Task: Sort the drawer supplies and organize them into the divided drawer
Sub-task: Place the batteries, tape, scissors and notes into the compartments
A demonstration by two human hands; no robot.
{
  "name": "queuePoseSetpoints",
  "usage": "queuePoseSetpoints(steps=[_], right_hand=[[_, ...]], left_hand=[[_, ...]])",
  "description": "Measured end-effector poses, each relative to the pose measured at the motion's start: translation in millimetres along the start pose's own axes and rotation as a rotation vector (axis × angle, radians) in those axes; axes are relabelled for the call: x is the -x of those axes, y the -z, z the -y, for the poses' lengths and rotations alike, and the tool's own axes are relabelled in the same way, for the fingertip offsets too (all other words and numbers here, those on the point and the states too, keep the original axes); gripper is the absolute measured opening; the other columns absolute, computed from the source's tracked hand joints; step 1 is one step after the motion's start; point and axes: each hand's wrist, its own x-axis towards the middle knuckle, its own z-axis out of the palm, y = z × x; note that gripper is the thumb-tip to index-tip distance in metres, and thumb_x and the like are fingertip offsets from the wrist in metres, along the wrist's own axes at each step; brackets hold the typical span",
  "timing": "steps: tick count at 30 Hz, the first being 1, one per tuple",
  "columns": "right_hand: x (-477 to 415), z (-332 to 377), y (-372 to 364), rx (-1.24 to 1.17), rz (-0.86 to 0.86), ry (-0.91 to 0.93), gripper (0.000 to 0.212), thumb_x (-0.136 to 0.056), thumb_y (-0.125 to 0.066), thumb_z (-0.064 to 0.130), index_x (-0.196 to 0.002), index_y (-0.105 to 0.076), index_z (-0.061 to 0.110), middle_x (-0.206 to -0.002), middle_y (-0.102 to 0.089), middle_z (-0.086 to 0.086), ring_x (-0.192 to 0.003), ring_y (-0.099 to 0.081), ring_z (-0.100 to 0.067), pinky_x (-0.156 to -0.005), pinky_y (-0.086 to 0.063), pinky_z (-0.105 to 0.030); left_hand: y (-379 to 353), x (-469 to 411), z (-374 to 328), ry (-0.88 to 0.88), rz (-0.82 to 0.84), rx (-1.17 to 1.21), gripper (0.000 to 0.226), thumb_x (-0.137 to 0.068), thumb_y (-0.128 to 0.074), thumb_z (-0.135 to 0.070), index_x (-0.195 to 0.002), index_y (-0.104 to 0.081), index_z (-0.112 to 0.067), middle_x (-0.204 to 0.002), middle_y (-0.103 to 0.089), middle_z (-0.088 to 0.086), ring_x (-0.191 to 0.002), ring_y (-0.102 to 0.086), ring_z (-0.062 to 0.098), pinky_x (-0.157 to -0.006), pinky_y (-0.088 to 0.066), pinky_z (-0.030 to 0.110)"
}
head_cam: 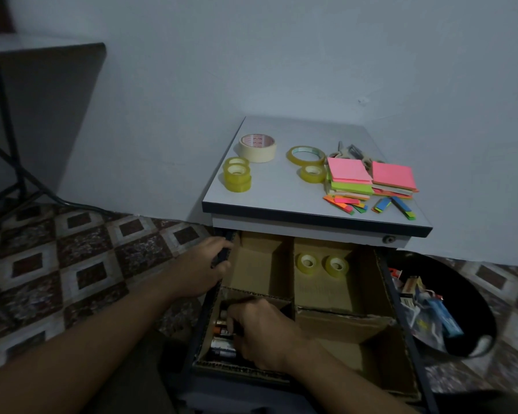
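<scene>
Step in hand, as I read it: batteries (222, 348) going into the near-left cmpt of the divided drawer (251, 369). The right hand (257, 330) is down in that cmpt, fingers curled round the batteries at the top of the pile. It looks like placing or lining them up, but the fingertips are partly hidden, so I can't tell which. The left hand (205, 265) grips the drawer's left wall at the far-left corner, fingers wrapped over the rim, prob. steadying it. Far-right cmpt already has two small clear tape rolls (322, 263) side by side, on edge. So the sort is early: most supplies are on the bench (281, 189) above. At the left are a masking tape roll (258, 147) and a stack of small clear rolls (237, 174). Mid-bench are a wide thin clear roll (306, 154) w/ another small roll (311, 173) just near of it. At the right are neon sticky-note pads (371, 176), coloured index flags (368, 204) at the near edge and scissors (352, 152) behind the pads. Next move, by my guess: let go of the batteries, lift the right hand out and up to the bench, and take the rest of the tape to the far-right cmpt w/ its mates. The stacked rolls need a grip round both, or they'll split.
</scene>
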Motion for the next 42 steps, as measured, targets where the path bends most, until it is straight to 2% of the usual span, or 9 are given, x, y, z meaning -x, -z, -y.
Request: queuePoseSetpoints(steps=[10,13,20,28,31,34,37,39,42], right_hand=[[-0.9,0.6,1.0,0.037,0.025,0.012,0.012,-0.091,-0.061,0.014,-0.097,-0.07,0.015,-0.107,-0.066,-0.009,-0.093,-0.063,-0.025,-0.079,-0.055,-0.036],[-1.3,0.2,0.0,0.03,0.04,0.007,0.01,-0.092,-0.06,0.014,-0.098,-0.068,0.015,-0.105,-0.066,-0.009,-0.084,-0.062,-0.022,-0.076,-0.055,-0.035],[-2.2,0.4,0.6,0.041,0.056,0.01,0.01,-0.091,-0.06,0.013,-0.094,-0.069,0.016,-0.098,-0.068,-0.008,-0.088,-0.064,-0.025,-0.076,-0.057,-0.038],[4.3,10.8,14.3,0.02,-0.028,0.022,0.014,-0.092,-0.055,0.015,-0.091,-0.066,0.007,-0.092,-0.068,-0.013,-0.083,-0.063,-0.027,-0.069,-0.05,-0.033],[6.6,12.5,24.1,-0.02,-0.055,0.013,0.012,-0.093,-0.054,0.016,-0.091,-0.064,0.01,-0.091,-0.068,-0.011,-0.08,-0.063,-0.025,-0.066,-0.053,-0.035],[8.4,12.9,34.1,-0.053,-0.082,0.013,0.011,-0.092,-0.055,0.016,-0.091,-0.065,0.014,-0.09,-0.069,-0.005,-0.078,-0.063,-0.018,-0.067,-0.055,-0.035],[9.0,10.9,46.4,-0.079,-0.103,0.003,0.01,-0.093,-0.055,0.018,-0.089,-0.064,0.02,-0.086,-0.067,0.001,-0.076,-0.062,-0.013,-0.069,-0.057,-0.038],[9.5,9.2,58.4,-0.117,-0.115,-0.001,0.011,-0.094,-0.056,0.018,-0.087,-0.063,0.022,-0.083,-0.066,0.005,-0.073,-0.062,-0.008,-0.067,-0.058,-0.034],[10.0,7.0,82.6,-0.118,-0.171,0.004,0.011,-0.096,-0.058,0.019,-0.088,-0.064,0.024,-0.08,-0.065,0.007,-0.071,-0.062,-0.004,-0.065,-0.057,-0.027]], left_hand=[[-0.5,-0.1,-0.9,0.001,0.003,-0.006,0.043,-0.103,-0.051,-0.028,-0.145,-0.045,-0.022,-0.15,-0.039,-0.003,-0.115,-0.041,0.004,-0.093,-0.035,0.02],[-0.8,-0.2,-0.8,0.006,0.009,-0.007,0.043,-0.103,-0.051,-0.028,-0.145,-0.045,-0.022,-0.15,-0.039,-0.004,-0.113,-0.041,0.005,-0.092,-0.035,0.02],[0.1,0.1,-3.2,0.013,0.011,-0.004,0.042,-0.103,-0.051,-0.028,-0.144,-0.045,-0.023,-0.151,-0.039,-0.004,-0.121,-0.039,0.004,-0.097,-0.034,0.02],[6.8,3.4,-12.0,0.038,0.05,-0.001,0.046,-0.101,-0.055,-0.029,-0.145,-0.044,-0.026,-0.146,-0.042,-0.007,-0.105,-0.046,0.006,-0.089,-0.037,0.02],[10.4,4.5,-15.2,0.04,0.055,-0.008,0.047,-0.1,-0.057,-0.031,-0.145,-0.044,-0.026,-0.145,-0.045,-0.006,-0.11,-0.048,0.007,-0.095,-0.04,0.024],[16.0,5.7,-22.3,0.055,0.066,-0.049,0.042,-0.099,-0.057,-0.035,-0.139,-0.05,-0.025,-0.135,-0.052,-0.005,-0.113,-0.051,0.009,-0.094,-0.044,0.026],[24.3,8.1,-36.5,0.032,0.026,-0.06,0.023,-0.097,-0.059,-0.035,-0.117,-0.064,-0.026,-0.107,-0.061,-0.009,-0.091,-0.057,0.005,-0.079,-0.048,0.025],[34.2,8.7,-47.4,0.014,-0.023,-0.037,0.013,-0.095,-0.06,-0.033,-0.101,-0.069,-0.024,-0.09,-0.064,-0.012,-0.08,-0.058,0.001,-0.073,-0.05,0.024],[53.5,6.3,-60.7,-0.025,-0.075,-0.006,0.013,-0.095,-0.061,-0.032,-0.091,-0.071,-0.025,-0.079,-0.066,-0.011,-0.072,-0.06,0.004,-0.067,-0.053,0.028]])
